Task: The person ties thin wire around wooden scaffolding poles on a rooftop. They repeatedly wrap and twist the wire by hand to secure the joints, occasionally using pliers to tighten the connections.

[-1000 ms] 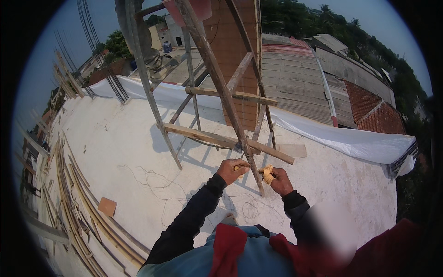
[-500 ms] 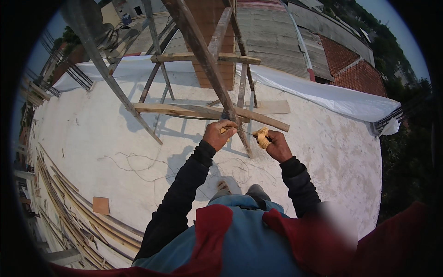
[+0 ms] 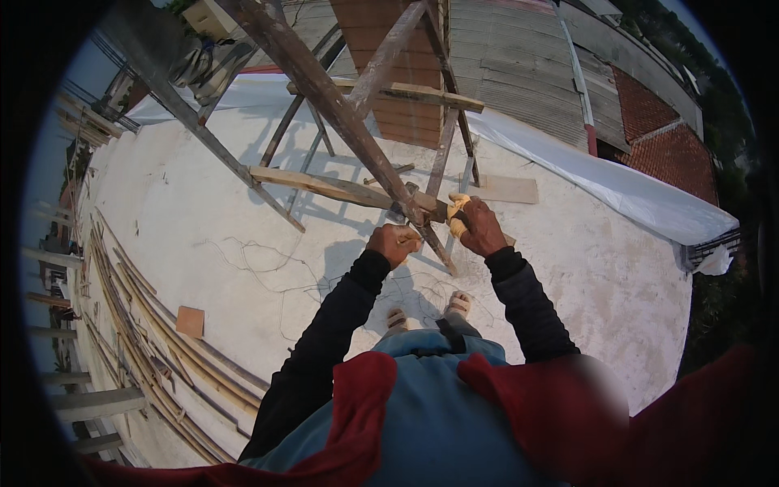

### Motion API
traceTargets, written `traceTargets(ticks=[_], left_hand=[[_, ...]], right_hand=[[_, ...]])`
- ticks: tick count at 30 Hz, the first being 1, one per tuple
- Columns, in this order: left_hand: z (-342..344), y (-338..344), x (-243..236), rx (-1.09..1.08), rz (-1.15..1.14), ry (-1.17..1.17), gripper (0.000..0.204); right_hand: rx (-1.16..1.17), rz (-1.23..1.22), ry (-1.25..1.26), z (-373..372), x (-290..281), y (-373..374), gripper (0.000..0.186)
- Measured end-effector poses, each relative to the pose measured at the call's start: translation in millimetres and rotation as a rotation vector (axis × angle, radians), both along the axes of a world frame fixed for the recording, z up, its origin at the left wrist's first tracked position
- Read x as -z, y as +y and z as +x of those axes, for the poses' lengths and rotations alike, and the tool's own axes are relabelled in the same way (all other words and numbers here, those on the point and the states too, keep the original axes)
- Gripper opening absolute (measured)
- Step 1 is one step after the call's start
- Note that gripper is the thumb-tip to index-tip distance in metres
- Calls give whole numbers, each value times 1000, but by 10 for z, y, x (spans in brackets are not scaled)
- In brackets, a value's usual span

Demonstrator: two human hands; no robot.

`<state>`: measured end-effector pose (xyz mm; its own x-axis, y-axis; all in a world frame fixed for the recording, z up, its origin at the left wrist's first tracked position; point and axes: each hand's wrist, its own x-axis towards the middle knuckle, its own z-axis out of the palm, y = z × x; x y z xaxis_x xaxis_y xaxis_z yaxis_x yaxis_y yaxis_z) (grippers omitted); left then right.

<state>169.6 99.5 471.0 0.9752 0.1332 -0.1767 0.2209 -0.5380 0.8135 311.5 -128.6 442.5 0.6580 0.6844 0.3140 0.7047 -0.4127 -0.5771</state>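
**Both hands at the scaffold joint, rooftop**

Change since a second ago: view tips further down and the hands sit closer to the wooden frame. Right hand point(image 3: 479, 227) was apart from the pole before; now it is up against the slanted pole point(image 3: 341, 114), right where the flat plank point(image 3: 324, 187) crosses it. Left hand point(image 3: 393, 242) has moved less and stays just left of the same joint. My read: work has moved from approach to contact at the joint.

Grip state: right hand closed around a yellowish lump point(image 3: 456, 213), looks like a bundled cord or cloth, can't tell which. Left hand closed in a fist, something thin sticks out toward the pole, too small to name.

Materials: poles are rough, weathered, grey-brown round timber. Plank is pale, sawn, flat-faced. Roof floor point(image 3: 195, 203) is whitish concrete, chalky and grainy, with thin loose wire point(image 3: 260, 260) curling across it. Long bent strips point(image 3: 138, 325) stacked along the left edge, a small flat brown square point(image 3: 190, 321) near them. White sheet point(image 3: 633, 191) runs along the far right edge, smooth and slightly glossy. Sandalled feet point(image 3: 430, 312) below the hands. Sleeves black, knit-looking.
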Motion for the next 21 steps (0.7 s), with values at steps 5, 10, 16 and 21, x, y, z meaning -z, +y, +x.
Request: traceTargets(ticks=[5,10,16,21], left_hand=[[189,-227,-265,-99,-95,239,35],[248,-421,-494,22,-278,112,33],[291,-451,-648,95,-474,68,33],[459,-402,-536,35,-335,37,34]], right_hand=[[-66,-403,256,262,227,232,52],[-130,-263,531,493,182,224,42],[18,-85,470,546,93,248,37],[282,290,423,799,-289,96,48]])
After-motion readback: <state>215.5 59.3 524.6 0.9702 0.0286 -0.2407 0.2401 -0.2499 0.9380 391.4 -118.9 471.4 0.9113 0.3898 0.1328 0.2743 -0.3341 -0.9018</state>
